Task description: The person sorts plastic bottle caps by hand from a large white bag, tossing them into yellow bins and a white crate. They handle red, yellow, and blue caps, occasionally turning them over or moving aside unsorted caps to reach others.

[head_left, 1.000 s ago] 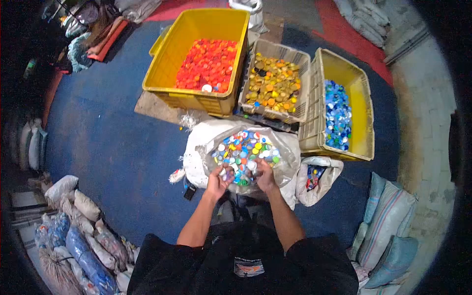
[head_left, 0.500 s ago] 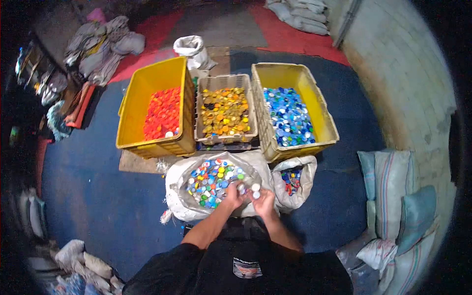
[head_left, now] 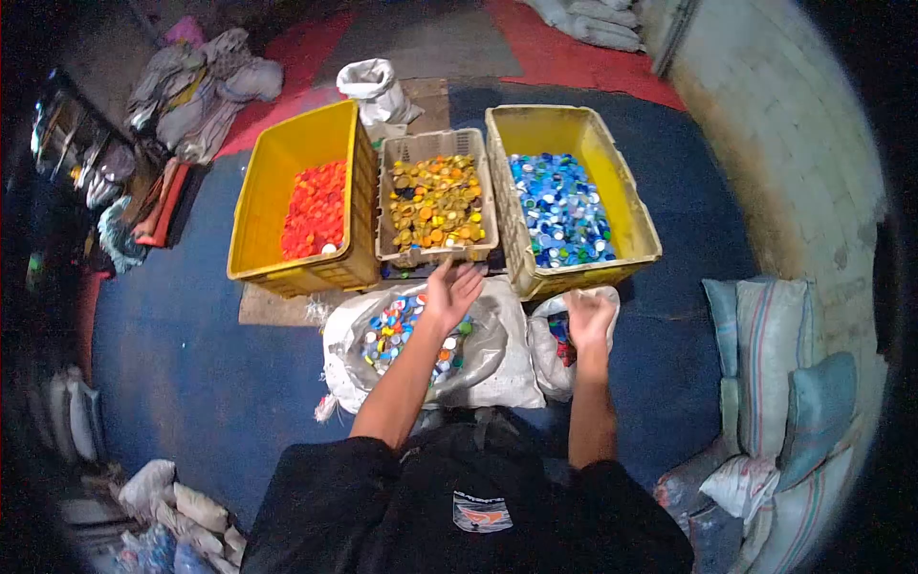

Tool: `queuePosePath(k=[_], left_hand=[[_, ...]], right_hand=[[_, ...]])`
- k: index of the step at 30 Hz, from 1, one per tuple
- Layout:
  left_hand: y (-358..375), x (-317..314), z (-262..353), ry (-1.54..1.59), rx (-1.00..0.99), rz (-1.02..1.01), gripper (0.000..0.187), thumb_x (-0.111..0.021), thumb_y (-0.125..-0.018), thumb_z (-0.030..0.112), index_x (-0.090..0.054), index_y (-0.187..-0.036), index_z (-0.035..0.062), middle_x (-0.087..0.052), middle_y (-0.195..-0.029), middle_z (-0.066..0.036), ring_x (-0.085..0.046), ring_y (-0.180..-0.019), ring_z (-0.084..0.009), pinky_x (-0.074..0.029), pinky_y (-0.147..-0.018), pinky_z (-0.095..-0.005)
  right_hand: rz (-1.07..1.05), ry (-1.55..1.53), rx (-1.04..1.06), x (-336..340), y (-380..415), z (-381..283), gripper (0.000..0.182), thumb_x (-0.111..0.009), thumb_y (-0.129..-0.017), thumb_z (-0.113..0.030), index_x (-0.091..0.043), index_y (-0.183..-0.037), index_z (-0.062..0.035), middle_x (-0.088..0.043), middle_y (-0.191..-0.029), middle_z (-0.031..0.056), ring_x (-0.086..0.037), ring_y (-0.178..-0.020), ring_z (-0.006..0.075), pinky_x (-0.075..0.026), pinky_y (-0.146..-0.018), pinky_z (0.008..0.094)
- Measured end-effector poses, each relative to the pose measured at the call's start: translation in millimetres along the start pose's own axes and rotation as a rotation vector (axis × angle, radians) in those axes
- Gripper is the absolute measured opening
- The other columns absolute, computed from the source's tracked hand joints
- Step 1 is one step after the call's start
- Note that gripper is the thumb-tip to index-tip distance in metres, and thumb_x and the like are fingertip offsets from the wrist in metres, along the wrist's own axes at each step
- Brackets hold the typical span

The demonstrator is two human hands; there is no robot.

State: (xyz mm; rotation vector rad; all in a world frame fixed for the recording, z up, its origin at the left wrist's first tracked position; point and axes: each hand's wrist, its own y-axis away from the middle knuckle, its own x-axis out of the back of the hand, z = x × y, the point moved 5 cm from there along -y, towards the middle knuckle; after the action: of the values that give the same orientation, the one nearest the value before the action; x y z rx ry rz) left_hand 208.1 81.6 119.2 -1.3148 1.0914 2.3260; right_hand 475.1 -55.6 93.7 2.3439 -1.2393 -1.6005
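My left hand (head_left: 452, 297) is open, palm turned up and fingers spread, just in front of the grey crate (head_left: 437, 256) of yellow, orange and gold bottle caps (head_left: 435, 206). Below its wrist lies a white sack (head_left: 337, 368), rolled open, with mixed-colour caps (head_left: 387, 330) inside; my left forearm hides part of them. Over the small white sack (head_left: 547, 359) at the right is my right hand (head_left: 591, 318), somewhat blurred, with its fingers loosely bent and apart and no cap visible in it. Dark, red and blue caps show inside this smaller sack.
A yellow crate (head_left: 251, 215) of red caps stands left of the grey one, and another yellow crate (head_left: 631, 215) of blue and white caps stands right. An upright white sack (head_left: 378, 96) is behind them. Stuffed sacks (head_left: 770, 368) lean by the right wall.
My hands were together over the open sack with white caps in the right one. They have moved apart and forward, the left toward the grey crate, the right over the small sack; those caps no longer show.
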Motion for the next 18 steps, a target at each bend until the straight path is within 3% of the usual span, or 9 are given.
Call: queuePosePath(k=[1, 3, 4, 6, 9, 13, 15, 16, 18], left_hand=[[20.4, 39.9, 1.2, -0.021, -0.014, 0.146, 0.059, -0.052, -0.091, 0.043, -0.041, -0.124, -0.0058, -0.049, -0.122, -0.02, -0.047, -0.119, -0.0322, -0.039, -0.104, -0.0415], [67.2, 121.4, 3.1, -0.103, -0.025, 0.382, 0.064, -0.054, -0.089, 0.05, -0.047, -0.122, -0.004, -0.053, -0.118, -0.016, -0.053, -0.112, -0.0267, -0.046, -0.096, -0.0373], [81.4, 183.0, 0.6, -0.154, 0.006, 0.455, 0.06, -0.051, -0.089, 0.052, -0.052, -0.114, -0.0018, -0.056, -0.106, -0.011, -0.056, -0.1, -0.0234, -0.047, -0.092, -0.0372], [124.3, 270.6, -12.4, -0.073, -0.041, 0.583, 0.053, -0.044, -0.093, 0.053, -0.058, -0.1, 0.0017, -0.057, -0.085, -0.007, -0.056, -0.079, -0.0214, -0.05, -0.079, -0.0371], [184.5, 305.8, -31.2, -0.038, -0.013, 0.761, 0.04, -0.041, -0.096, 0.04, -0.059, -0.099, 0.0049, -0.057, -0.081, -0.006, -0.055, -0.076, -0.0197, -0.05, -0.075, -0.0359], [216.8, 308.7, -52.0, -0.147, -0.033, 0.778, 0.025, -0.046, -0.094, 0.026, -0.059, -0.1, 0.0057, -0.058, -0.083, -0.005, -0.055, -0.073, -0.0174, -0.051, -0.071, -0.0325], [213.6, 310.3, -63.6, -0.288, 0.009, 0.803, 0.019, -0.049, -0.092, 0.02, -0.059, -0.1, 0.0059, -0.058, -0.084, -0.004, -0.055, -0.071, -0.0156, -0.052, -0.067, -0.0302], [215.6, 287.8, -60.9, -0.306, -0.009, 0.82, 0.017, -0.052, -0.091, 0.017, -0.059, -0.099, 0.0042, -0.059, -0.085, -0.003, -0.055, -0.069, -0.013, -0.051, -0.062, -0.0271], [210.0, 274.4, -60.5, -0.394, -0.022, 0.77, 0.018, -0.053, -0.09, 0.019, -0.059, -0.1, 0.0046, -0.059, -0.085, -0.003, -0.054, -0.068, -0.0124, -0.051, -0.062, -0.027]], right_hand=[[-0.198, 0.046, -0.076, 50.1, -6.9, 18.3, 0.013, -0.051, -0.078, -0.019, -0.052, -0.069, -0.0088, -0.063, -0.084, 0.0115, -0.06, -0.085, 0.0329, -0.046, -0.09, 0.051], [0.157, 0.166, -0.148, 123.9, 15.3, 65.4, 0.013, -0.052, -0.08, -0.021, -0.051, -0.072, -0.0102, -0.054, -0.07, 0.0083, -0.055, -0.067, 0.0288, -0.048, -0.081, 0.0449], [-0.108, 0.237, -0.329, 157.7, 16.6, 90.6, 0.014, -0.052, -0.081, -0.022, -0.051, -0.073, -0.0112, -0.045, -0.064, 0.0052, -0.05, -0.063, 0.0248, -0.049, -0.075, 0.0423], [0.268, 0.684, -0.309, 171.2, 66.9, 125.8, 0.019, -0.053, -0.083, -0.023, -0.052, -0.097, -0.0101, -0.043, -0.061, 0.0006, -0.05, -0.059, 0.0165, -0.048, -0.054, 0.0345], [0.151, 1.052, -0.259, 130.7, 122.2, 161.5, 0.023, -0.057, -0.089, -0.027, -0.061, -0.1, -0.0067, -0.057, -0.069, 0.0047, -0.054, -0.052, 0.0149, -0.043, -0.044, 0.03], [-0.406, 1.675, 0.1, 130.7, 97.4, 227.1, 0.026, -0.051, -0.094, -0.025, -0.062, -0.096, -0.0017, -0.058, -0.071, 0.0083, -0.056, -0.051, 0.016, -0.043, -0.045, 0.0309], [-0.534, 1.802, 0.348, 68.6, 100.9, 233.7, 0.026, -0.049, -0.092, -0.023, -0.061, -0.101, -0.0016, -0.064, -0.084, 0.019, -0.063, -0.069, 0.0327, -0.049, -0.061, 0.0398], [-0.549, 1.668, 0.382, 43.5, 101.9, 238.8, 0.021, -0.051, -0.089, -0.017, -0.06, -0.1, -0.002, -0.062, -0.085, 0.022, -0.061, -0.08, 0.0388, -0.047, -0.07, 0.0448], [-0.585, 1.716, 0.149, 16.5, 88.6, 253.8, 0.019, -0.054, -0.084, -0.011, -0.059, -0.1, -0.0033, -0.064, -0.096, 0.0186, -0.06, -0.092, 0.0384, -0.047, -0.079, 0.0449]])
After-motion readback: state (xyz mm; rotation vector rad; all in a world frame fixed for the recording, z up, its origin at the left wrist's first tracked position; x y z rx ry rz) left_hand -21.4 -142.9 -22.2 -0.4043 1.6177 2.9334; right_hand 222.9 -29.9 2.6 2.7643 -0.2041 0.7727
